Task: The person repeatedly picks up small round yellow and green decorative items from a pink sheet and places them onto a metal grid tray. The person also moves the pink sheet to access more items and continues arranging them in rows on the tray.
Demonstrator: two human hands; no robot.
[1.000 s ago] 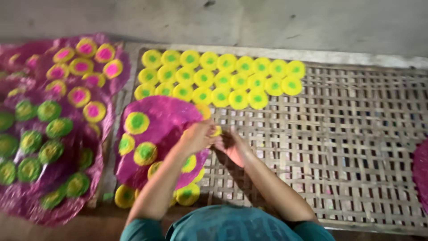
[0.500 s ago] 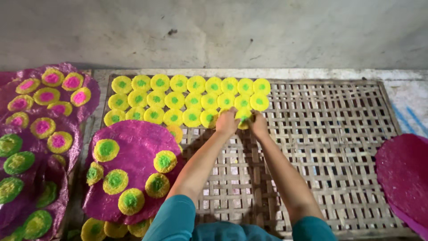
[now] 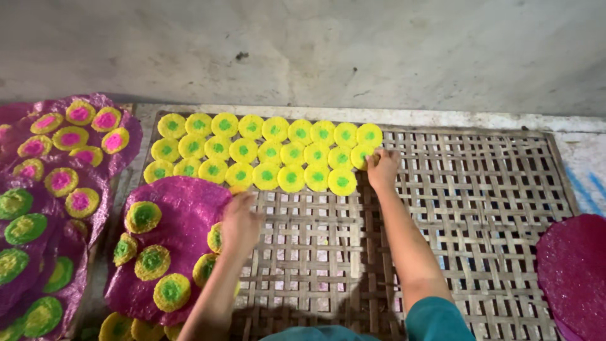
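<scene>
Right hand [image 3: 382, 169] touches yellow disc [image 3: 362, 155] — left hand [image 3: 240, 222] over woven tray [image 3: 480, 208].

1. I take this for a small food-making workshop, or the drying corner of a home business, not a household kitchen.
2. A wide woven bamboo drying mat [image 3: 454, 208] fills the middle and right of the frame, lying flat at floor level.
3. Dozens of round yellow wafers with green centres [image 3: 265, 151] lie in close rows along its upper left.
4. Large magenta round sheets [image 3: 183, 215] bearing more small discs pile up at the left edge.
5. A bare, stained grey concrete wall [image 3: 303, 50] runs across the top.
</scene>
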